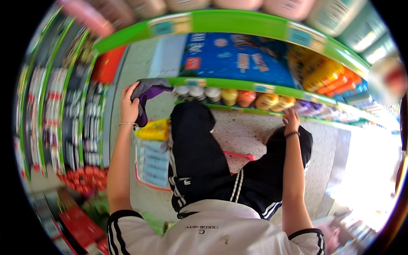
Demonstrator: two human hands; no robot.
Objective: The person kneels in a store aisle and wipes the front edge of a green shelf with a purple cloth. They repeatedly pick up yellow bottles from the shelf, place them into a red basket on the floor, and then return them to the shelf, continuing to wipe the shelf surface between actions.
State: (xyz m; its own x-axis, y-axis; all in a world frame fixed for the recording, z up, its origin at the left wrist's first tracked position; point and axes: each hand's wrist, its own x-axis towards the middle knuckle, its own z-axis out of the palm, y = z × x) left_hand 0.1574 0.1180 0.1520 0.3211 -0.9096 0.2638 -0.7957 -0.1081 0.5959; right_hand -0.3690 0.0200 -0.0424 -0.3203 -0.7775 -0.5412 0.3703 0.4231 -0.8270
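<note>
My left hand (pixel 130 101) grips a grey and purple cloth (pixel 147 95), which hangs from the fingers in front of the shelves. On the right, my right hand (pixel 291 120) is at the front edge of the lowest shelf, close to purple bottles (pixel 302 106) and a yellow bottle (pixel 284 103). Its fingers are slightly bent and apart, and I see nothing in them. Whether the fingertips touch a bottle or the shelf edge is unclear. Silver-capped, yellow and orange bottles (pixel 246 98) stand along that low shelf (pixel 237 109).
Yellow packs (pixel 153 130) and light-blue packs (pixel 155 164) lie beside my left knee. A pink bar (pixel 239 155) shows between my legs. Above are a green shelf edge (pixel 236 24), a large blue pack (pixel 236 57) and orange bottles (pixel 331 79). Stocked shelves (pixel 68 105) run along the left.
</note>
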